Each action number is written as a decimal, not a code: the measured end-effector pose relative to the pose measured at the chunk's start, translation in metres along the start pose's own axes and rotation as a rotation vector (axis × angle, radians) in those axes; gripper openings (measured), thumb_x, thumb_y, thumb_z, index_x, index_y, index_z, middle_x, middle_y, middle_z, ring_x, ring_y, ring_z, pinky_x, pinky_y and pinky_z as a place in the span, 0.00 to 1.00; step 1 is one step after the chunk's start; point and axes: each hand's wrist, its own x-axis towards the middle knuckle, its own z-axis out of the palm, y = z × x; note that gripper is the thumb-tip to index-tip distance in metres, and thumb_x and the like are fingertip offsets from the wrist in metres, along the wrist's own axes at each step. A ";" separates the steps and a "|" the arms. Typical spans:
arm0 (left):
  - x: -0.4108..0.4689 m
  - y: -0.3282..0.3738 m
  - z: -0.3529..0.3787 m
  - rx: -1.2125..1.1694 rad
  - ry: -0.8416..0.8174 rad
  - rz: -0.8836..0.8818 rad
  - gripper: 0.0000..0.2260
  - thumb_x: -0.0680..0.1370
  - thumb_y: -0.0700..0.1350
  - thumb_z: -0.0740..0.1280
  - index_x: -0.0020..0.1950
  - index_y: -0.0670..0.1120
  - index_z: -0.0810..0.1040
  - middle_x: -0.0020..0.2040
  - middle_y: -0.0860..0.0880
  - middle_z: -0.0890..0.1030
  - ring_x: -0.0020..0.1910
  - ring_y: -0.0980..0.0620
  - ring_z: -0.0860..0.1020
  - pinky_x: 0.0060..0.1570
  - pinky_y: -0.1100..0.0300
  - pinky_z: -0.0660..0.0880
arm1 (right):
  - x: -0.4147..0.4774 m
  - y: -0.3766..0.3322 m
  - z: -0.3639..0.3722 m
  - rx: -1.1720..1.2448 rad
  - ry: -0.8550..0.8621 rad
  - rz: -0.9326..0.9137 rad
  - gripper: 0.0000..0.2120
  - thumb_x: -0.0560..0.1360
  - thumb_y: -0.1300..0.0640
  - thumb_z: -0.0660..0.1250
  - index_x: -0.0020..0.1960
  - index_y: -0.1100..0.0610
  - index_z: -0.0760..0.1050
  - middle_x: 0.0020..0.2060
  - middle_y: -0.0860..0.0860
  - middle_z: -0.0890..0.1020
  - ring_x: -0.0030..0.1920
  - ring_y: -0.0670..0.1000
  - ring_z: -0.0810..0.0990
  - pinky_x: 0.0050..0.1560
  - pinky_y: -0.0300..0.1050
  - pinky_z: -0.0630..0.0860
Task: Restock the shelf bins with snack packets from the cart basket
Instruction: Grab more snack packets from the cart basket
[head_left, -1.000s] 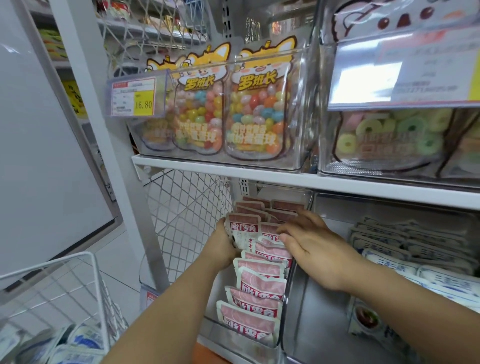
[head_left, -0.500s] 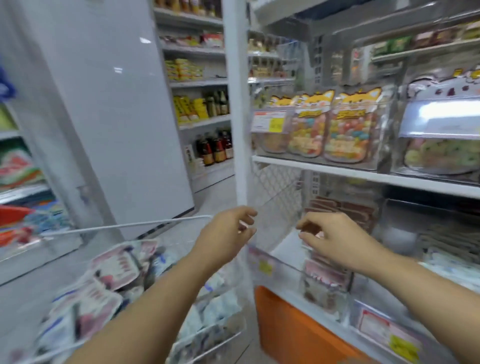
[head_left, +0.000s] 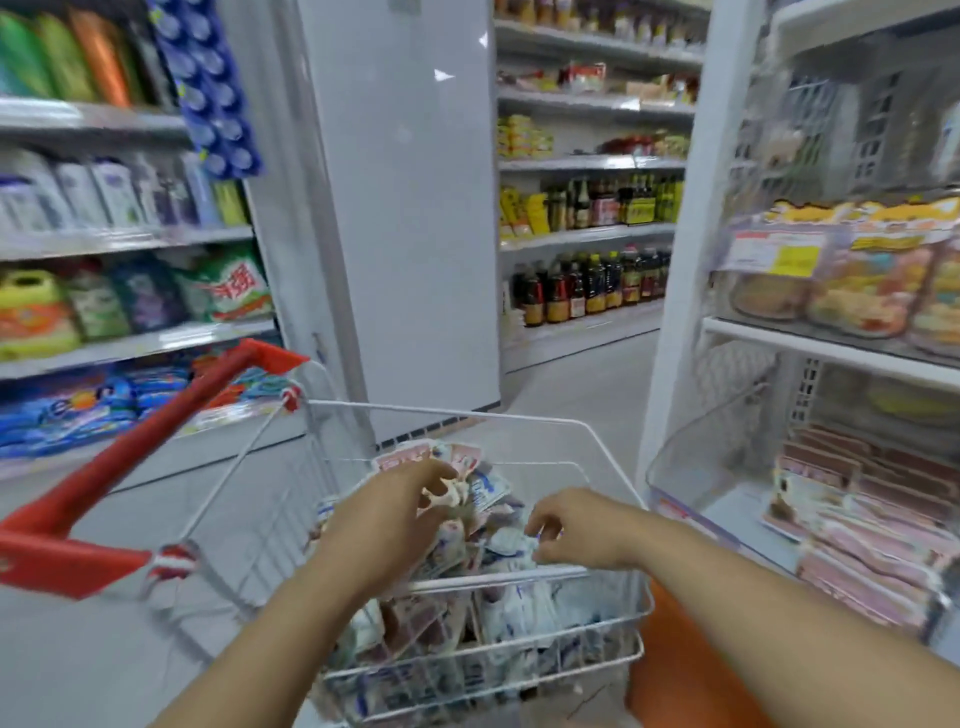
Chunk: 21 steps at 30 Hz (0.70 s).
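Below, snack packets (head_left: 498, 545) askew every way in cart basket (head_left: 498, 579).

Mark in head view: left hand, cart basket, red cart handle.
left hand (head_left: 395, 519), head view, back of hand.
cart basket (head_left: 498, 579), head view, near top rim wire.
red cart handle (head_left: 135, 441), head view, middle of bar.

Only the person's arms show, and both are bare: the left forearm (head_left: 270, 623) and the right forearm (head_left: 779, 613) run uncovered from the near edge of the view to the wrists. The left hand (head_left: 400, 512) and the right hand (head_left: 576, 530) are bare as well. The fingers (head_left: 540, 519) look slender, but blur hides any finer detail such as the nails.
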 end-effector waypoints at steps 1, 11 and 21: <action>-0.001 -0.001 0.003 -0.003 0.000 -0.011 0.13 0.78 0.53 0.67 0.62 0.60 0.75 0.55 0.62 0.81 0.52 0.62 0.79 0.52 0.59 0.76 | 0.009 -0.001 0.002 -0.006 -0.039 0.025 0.20 0.76 0.50 0.71 0.65 0.55 0.77 0.58 0.54 0.82 0.56 0.54 0.80 0.55 0.41 0.73; -0.003 -0.001 0.008 0.024 0.105 -0.030 0.14 0.80 0.53 0.64 0.66 0.61 0.71 0.59 0.61 0.78 0.57 0.59 0.77 0.49 0.59 0.74 | 0.084 -0.005 0.008 0.246 0.045 0.264 0.27 0.77 0.47 0.70 0.66 0.65 0.71 0.57 0.60 0.79 0.54 0.58 0.81 0.54 0.51 0.79; -0.003 0.001 0.005 0.014 0.098 -0.015 0.14 0.81 0.50 0.63 0.67 0.58 0.71 0.62 0.57 0.78 0.58 0.54 0.77 0.54 0.52 0.77 | 0.104 -0.002 0.006 0.722 0.165 0.410 0.07 0.76 0.62 0.71 0.43 0.63 0.75 0.30 0.56 0.76 0.27 0.51 0.74 0.31 0.43 0.74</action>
